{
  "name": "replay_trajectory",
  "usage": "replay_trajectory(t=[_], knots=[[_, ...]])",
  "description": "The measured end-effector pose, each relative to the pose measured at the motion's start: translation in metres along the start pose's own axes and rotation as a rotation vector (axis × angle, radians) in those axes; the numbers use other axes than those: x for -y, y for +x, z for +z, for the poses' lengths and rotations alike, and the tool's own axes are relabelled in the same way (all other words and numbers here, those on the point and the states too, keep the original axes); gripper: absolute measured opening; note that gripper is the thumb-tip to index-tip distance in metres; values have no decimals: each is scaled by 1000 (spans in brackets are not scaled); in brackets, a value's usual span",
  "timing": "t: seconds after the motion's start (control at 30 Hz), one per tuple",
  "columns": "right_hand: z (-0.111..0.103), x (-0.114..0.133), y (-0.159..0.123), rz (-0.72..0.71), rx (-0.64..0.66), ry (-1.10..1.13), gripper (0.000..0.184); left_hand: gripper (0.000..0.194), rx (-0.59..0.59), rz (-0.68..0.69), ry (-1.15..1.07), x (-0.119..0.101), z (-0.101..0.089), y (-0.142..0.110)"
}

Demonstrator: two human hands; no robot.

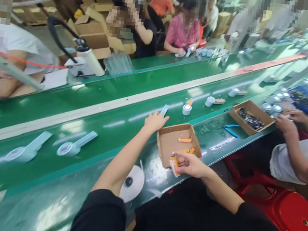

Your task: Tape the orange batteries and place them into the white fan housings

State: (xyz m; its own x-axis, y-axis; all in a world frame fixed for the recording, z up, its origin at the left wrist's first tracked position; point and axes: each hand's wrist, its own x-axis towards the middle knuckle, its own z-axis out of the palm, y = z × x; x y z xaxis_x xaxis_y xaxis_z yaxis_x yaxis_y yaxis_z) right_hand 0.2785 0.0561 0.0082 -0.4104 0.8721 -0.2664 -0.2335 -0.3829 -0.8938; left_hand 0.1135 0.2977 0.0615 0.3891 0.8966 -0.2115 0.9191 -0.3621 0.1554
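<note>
My left hand (pixel 154 124) reaches over the green belt, its fingers closed around a light blue plastic device (pixel 165 110); most of the device is hidden under the hand. In my right hand (pixel 191 164), thumb and fingers pinch a small orange-and-white cylinder (pixel 174 165) that looks like a battery. That hand is at the near edge of a shallow cardboard box (pixel 167 141). Inside the box lie a few similar pieces, among them an orange cylinder (pixel 185 140).
The green conveyor belt (pixel 119 126) carries several light blue devices, one (pixel 73 147) to my left. A white tape roll (pixel 133 183), blue-handled pliers (pixel 232 130) and a box of dark parts (pixel 265 123) are on the bench. A co-worker's hands (pixel 288 120) are at right, above a red stool (pixel 296 215).
</note>
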Motion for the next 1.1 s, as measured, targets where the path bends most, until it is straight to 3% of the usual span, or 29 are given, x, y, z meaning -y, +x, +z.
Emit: replay_trajectory(t=[0.13,0.3,0.4,0.57,0.7,0.93,1.1], knots=[[-11,16,14,-111,-53,35,104,51,88,78,142,-10,5,30],[-46,56,43,-408,-284,-61,84,23,159,354,235,20,14,56],[-65,83,75,-471,-356,-212,71,21,186,447,241,34,18,68],[-88,108,140,-255,-340,-704,54,24,212,490,167,45,24,83],[-101,112,172,-159,-315,-883,50,30,179,447,96,48,27,87],[-118,108,186,-23,-271,-1151,54,34,119,376,19,41,38,91],[-113,107,186,19,-235,-1377,56,31,99,374,-4,35,40,92]])
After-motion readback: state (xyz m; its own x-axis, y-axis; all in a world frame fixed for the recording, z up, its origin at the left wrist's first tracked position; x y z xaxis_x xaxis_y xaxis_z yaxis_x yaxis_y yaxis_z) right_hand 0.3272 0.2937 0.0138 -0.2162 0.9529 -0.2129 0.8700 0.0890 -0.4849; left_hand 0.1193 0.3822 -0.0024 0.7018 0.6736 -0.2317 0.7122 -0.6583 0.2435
